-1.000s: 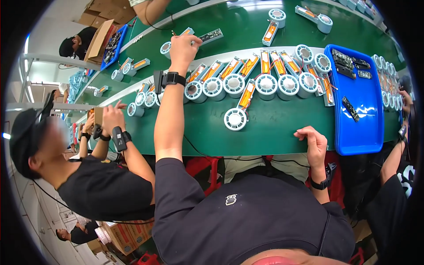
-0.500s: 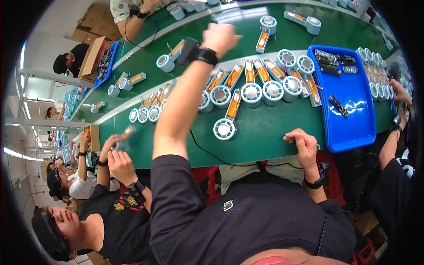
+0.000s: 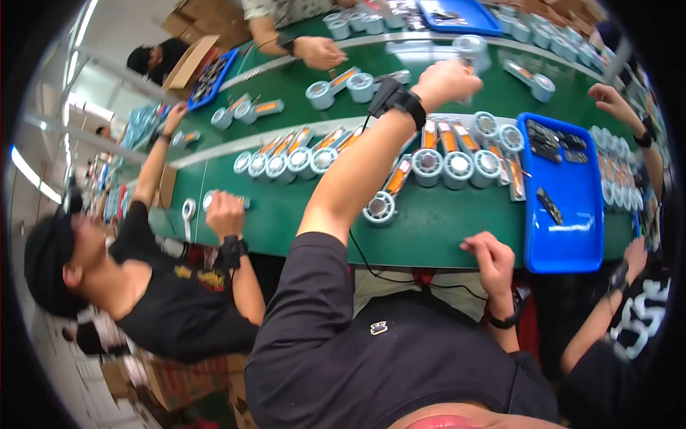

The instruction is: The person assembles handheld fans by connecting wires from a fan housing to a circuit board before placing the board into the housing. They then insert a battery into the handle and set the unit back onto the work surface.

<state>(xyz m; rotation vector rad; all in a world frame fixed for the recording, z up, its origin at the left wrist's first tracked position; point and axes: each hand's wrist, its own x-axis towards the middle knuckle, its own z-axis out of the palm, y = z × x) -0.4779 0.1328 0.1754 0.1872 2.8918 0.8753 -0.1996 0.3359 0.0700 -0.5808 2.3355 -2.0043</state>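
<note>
My left hand [image 3: 449, 84] reaches across the bench, its fingers closed on the handle of a pale grey handheld fan body [image 3: 470, 47]. The round fan head, somewhat blurred, shows beyond my knuckles; a bit of orange shows on the handle, and my fingers hide the rest. My right hand [image 3: 493, 259] hovers by the bench's near edge, half curled and empty, with a gap between thumb and fingers. Between my arms lies a single fan body [image 3: 379, 209], its orange battery exposed. Behind it stands a row of similar fan bodies [image 3: 457, 166].
A blue tray [image 3: 564, 247] with several black circuit boards stands right of my right hand. More fan bodies [image 3: 540, 87] lie on the far green strip. Co-workers' hands [image 3: 226, 213] work at the left, far side and right. A black cable [image 3: 371, 270] runs along the near edge.
My left hand has moved to the right and taken hold of the far fan body. My right hand stays near the edge. The view has shifted; the left co-worker now reaches toward the far strip.
</note>
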